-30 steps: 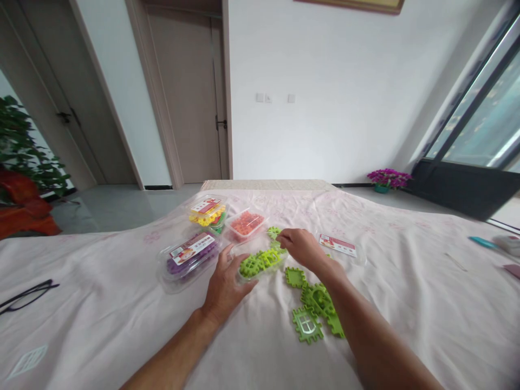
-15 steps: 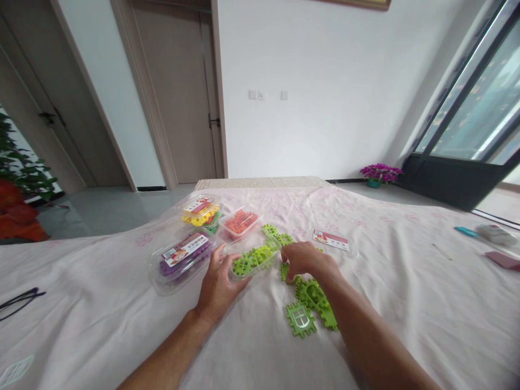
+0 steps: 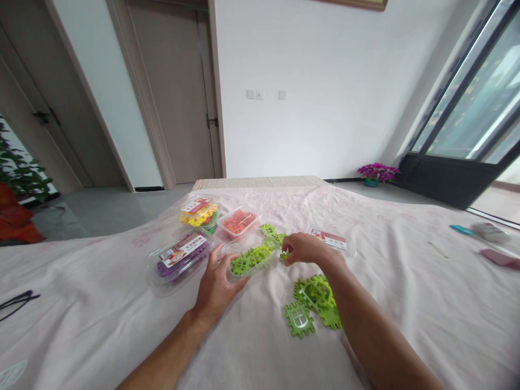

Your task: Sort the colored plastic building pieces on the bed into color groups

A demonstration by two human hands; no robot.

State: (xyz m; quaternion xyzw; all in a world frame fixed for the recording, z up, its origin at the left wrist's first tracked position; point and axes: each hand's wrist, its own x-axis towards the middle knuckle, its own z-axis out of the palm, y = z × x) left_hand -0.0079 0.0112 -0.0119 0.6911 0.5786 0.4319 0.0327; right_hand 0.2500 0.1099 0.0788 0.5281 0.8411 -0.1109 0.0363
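Note:
My left hand (image 3: 219, 279) grips the near left side of a clear plastic box (image 3: 263, 264) that holds several green interlocking pieces (image 3: 247, 260). To the right of the box, my right hand (image 3: 301, 250) is closed on a green interlocking piece (image 3: 284, 255), mostly hidden by the fingers. More green pieces (image 3: 317, 292) lie in a pile below my right hand, partly behind the forearm. A single green window piece (image 3: 299, 319) lies flat at the pile's near left. Beyond the box, a few green pieces (image 3: 270, 231) rest on the cloth.
A lidded box of purple pieces (image 3: 182, 257) stands left of my left hand. Behind are an open box of orange-red pieces (image 3: 239, 222) and stacked boxes with yellow pieces (image 3: 199, 216). A clear labelled lid (image 3: 337, 241) lies beyond my right hand. Black cords (image 3: 18, 300) lie far left.
My right hand has lifted a green piece from the cloth beside the box and moved slightly up and right. My left hand stays on the box.

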